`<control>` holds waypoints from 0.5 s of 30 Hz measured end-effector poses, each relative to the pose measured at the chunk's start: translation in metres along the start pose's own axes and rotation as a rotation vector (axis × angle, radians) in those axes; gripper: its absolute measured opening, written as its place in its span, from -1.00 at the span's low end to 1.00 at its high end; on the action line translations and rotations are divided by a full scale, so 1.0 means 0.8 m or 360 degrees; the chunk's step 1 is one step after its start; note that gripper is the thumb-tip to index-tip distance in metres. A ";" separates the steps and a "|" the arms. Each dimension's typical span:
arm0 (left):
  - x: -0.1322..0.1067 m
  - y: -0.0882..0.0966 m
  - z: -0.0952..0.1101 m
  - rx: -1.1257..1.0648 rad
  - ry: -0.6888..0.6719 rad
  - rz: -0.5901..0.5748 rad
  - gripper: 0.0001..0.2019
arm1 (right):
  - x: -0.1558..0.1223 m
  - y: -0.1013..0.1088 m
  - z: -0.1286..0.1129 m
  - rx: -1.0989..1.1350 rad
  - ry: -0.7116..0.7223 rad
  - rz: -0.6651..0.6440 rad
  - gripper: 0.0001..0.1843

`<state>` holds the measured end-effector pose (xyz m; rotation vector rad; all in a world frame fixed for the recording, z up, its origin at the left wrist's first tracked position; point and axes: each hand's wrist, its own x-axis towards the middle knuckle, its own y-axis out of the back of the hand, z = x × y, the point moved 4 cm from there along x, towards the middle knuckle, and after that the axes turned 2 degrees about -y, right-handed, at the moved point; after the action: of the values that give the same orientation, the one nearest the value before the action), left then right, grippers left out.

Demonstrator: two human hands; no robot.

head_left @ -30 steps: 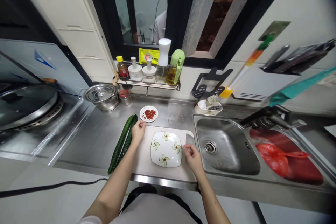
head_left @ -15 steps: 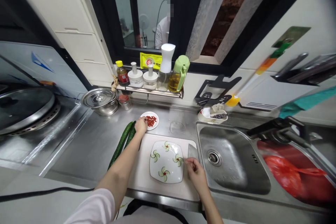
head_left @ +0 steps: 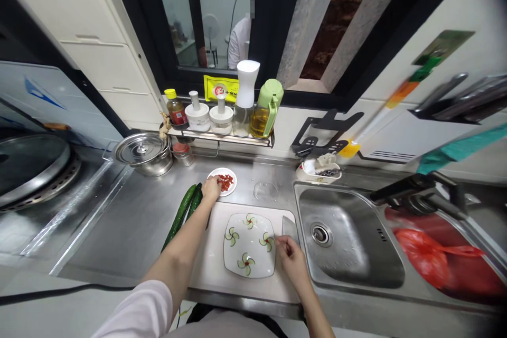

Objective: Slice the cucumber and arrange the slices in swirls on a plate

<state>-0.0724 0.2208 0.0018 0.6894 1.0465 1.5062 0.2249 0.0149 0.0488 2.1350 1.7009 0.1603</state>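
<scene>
My left hand [head_left: 211,189] is at the rim of a small white dish [head_left: 217,172]. Its fingers are drawn together beside the small red pieces [head_left: 226,182] in it; whether they hold one I cannot make out. A squarish white plate [head_left: 249,233] lies on the pale cutting board [head_left: 212,269], bearing four pinwheels of thin green-edged slices with red centres. Against the plate's right edge is my right hand [head_left: 292,256], fingers curled and pinched; anything between them is too small to tell. Beyond it lies a knife blade [head_left: 290,226], partly hidden. Whole cucumbers [head_left: 182,211] lie left of the board.
On the right is a steel sink [head_left: 336,237], with a red plastic bag [head_left: 423,259] in the neighbouring basin. A lidded pot [head_left: 144,156] stands at the back left. Above the counter, a shelf [head_left: 233,138] carries jars and an oil bottle [head_left: 266,111].
The head view has shifted slightly, so most things sit a little further left. My right hand has come slightly nearer the plate's edge; my left hand stays at the dish.
</scene>
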 end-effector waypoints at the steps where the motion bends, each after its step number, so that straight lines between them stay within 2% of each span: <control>1: 0.001 0.000 0.000 0.0004 0.0004 0.0000 -0.80 | 0.000 0.000 0.000 0.0000 0.0003 -0.0004 -0.52; 10: 0.000 0.005 0.000 -0.0043 0.0037 -0.0010 -0.85 | -0.004 0.002 0.003 -0.0036 0.0030 -0.0034 -0.55; 15: 0.001 0.011 -0.003 -0.0331 0.0136 0.0028 -0.92 | -0.006 0.002 0.007 -0.0051 0.0035 -0.0034 -0.52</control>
<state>-0.0784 0.2210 0.0084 0.4926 0.9329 1.6445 0.2273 0.0084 0.0451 2.0986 1.7212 0.2045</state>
